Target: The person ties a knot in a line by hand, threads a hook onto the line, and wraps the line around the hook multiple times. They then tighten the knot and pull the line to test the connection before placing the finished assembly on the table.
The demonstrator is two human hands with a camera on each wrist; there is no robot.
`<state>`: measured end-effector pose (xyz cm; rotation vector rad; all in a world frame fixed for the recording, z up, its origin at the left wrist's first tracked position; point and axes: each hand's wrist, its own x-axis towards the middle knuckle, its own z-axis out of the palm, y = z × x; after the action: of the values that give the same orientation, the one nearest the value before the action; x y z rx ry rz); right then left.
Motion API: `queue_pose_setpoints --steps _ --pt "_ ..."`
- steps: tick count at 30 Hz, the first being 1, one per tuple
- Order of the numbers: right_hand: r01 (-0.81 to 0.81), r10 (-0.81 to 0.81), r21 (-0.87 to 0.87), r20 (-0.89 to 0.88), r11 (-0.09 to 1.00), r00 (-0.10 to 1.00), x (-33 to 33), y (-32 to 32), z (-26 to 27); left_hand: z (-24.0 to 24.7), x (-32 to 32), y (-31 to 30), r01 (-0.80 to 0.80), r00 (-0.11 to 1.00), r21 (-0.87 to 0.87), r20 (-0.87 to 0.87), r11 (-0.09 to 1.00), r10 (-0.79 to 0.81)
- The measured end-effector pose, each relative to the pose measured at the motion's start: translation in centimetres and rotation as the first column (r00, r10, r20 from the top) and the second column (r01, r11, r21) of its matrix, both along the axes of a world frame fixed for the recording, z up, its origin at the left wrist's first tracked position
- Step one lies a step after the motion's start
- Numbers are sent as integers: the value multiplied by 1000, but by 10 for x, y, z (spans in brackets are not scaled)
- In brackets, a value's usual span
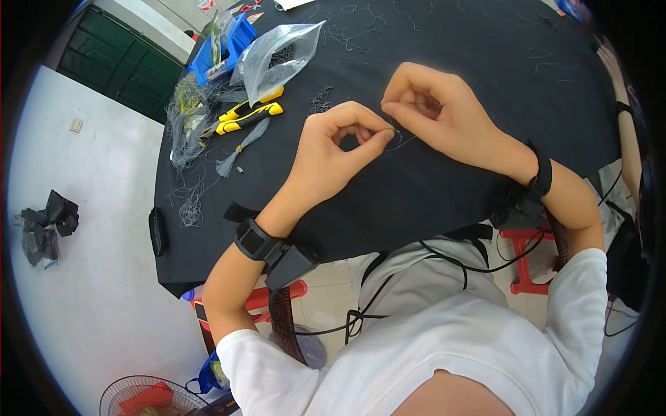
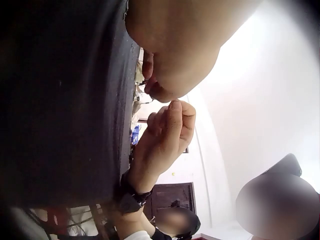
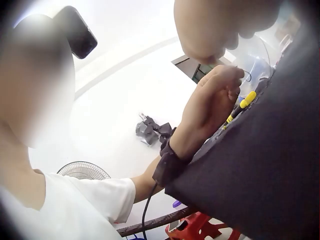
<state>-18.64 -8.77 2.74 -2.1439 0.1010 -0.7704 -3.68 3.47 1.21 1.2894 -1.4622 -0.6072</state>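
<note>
Above the black-covered table, my left hand [image 1: 326,149] pinches a thin grey thread [image 1: 399,146] between thumb and index fingertip. My right hand [image 1: 447,114] has its thumb and forefinger pressed together on the same fine strand, just up and to the right of the left fingertips. A short dark curl of the thread [image 3: 248,76] sticks out past the left fingertips in the right wrist view. Most of the strand is hidden by the fingers. In the left wrist view the two hands' fingertips nearly meet.
Left of the hands lie yellow-and-black pliers [image 1: 250,118], a tied grey strand bundle [image 1: 243,147] and tangled thread [image 1: 191,204]. Behind them are a clear plastic bag [image 1: 267,76] and a blue bin [image 1: 239,35]. Loose threads scatter over the black cloth [image 1: 444,194]. Another person's arm [image 1: 628,132] is at right.
</note>
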Motion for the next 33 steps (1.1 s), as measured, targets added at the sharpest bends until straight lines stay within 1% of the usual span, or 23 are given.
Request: queue_pose_setpoints --steps 2,3,5,8,11,14,17,18,21,22,23,25,26,29,33 --pt "-17 16 12 18 1000 1000 2 -5 -2 2 -1 1 2 999 -35 37 999 -1" --pt "-59 60 123 -6 991 998 3 -8 -3 2 -1 1 15 999 -59 39 998 -12" --pt "-134 157 342 -40 930 987 5 -11 -5 1 -1 1 38 999 -108 43 993 -33" --pt "-142 216 471 -106 871 971 7 -13 -10 1 -1 1 -2 998 -162 58 987 12" --pt "-137 263 539 -163 831 951 6 -9 -9 2 -1 2 -57 996 -195 60 979 70" --pt "-119 261 583 -164 803 951 8 -5 -14 2 0 2 -125 990 -128 -85 984 115" --pt "-125 285 581 -193 805 939 6 -2 -16 -1 1 1 -164 972 -88 -184 983 146" --pt "-143 295 565 -187 813 937 5 1 -14 0 1 1 -181 966 -76 -200 981 162" --pt "-177 237 405 -102 897 966 4 11 -18 1 -1 0 -211 953 -55 -232 976 193" --pt "-160 210 330 -124 931 970 2 14 -14 0 -1 0 -207 955 -59 -229 977 189" --pt "-154 180 225 -103 962 978 1 17 -11 0 -1 0 -203 956 -63 -226 977 185" --pt "-126 126 11 -51 992 991 -3 22 -6 1 -1 0 -183 976 -92 -136 979 170" --pt "-110 110 -91 3 990 994 -4 22 -3 1 -1 0 -171 983 -106 -89 980 162" --pt "-21 29 -148 50 989 998 -7 20 6 1 0 0 -134 990 -146 24 980 139" --pt "12 -2 -99 94 995 996 -5 8 10 3 -3 1 -72 993 -148 87 986 86"
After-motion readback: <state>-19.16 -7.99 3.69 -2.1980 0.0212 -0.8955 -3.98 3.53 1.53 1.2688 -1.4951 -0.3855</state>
